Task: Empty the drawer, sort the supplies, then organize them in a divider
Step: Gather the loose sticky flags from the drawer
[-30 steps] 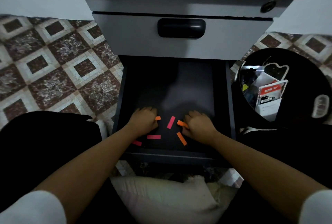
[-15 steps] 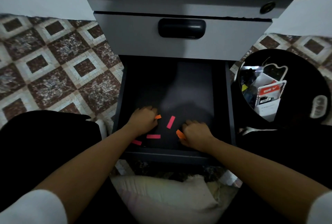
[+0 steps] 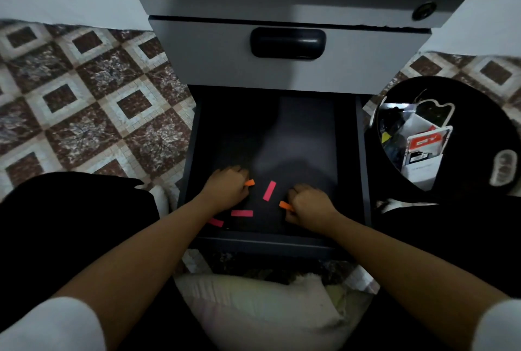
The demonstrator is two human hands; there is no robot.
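The bottom drawer of a grey cabinet stands pulled out in the middle of the frame, its dark floor bare but for a few small paper strips near the front edge. Both hands reach into it.

The left hand lies knuckles up at lower centre-left, fingers curled down onto the drawer floor. The first orange strip sticks out at its fingertips, touching them; whether the fingers pinch it or merely rest on it cannot be told.

The right hand is curled into a loose fist just right of centre, and the second orange strip pokes out from its thumb side, gripped there.

Between the two hands lies a tilted pink strip, touching neither. A flat pink strip lies just below the left hand, and a third pink strip shows beside the left wrist, partly covered by the forearm.

Above the open drawer the upper drawer is closed. At the right of the frame a round black bin on the patterned tile floor holds packets and cards. A pale cushion lies at bottom centre.
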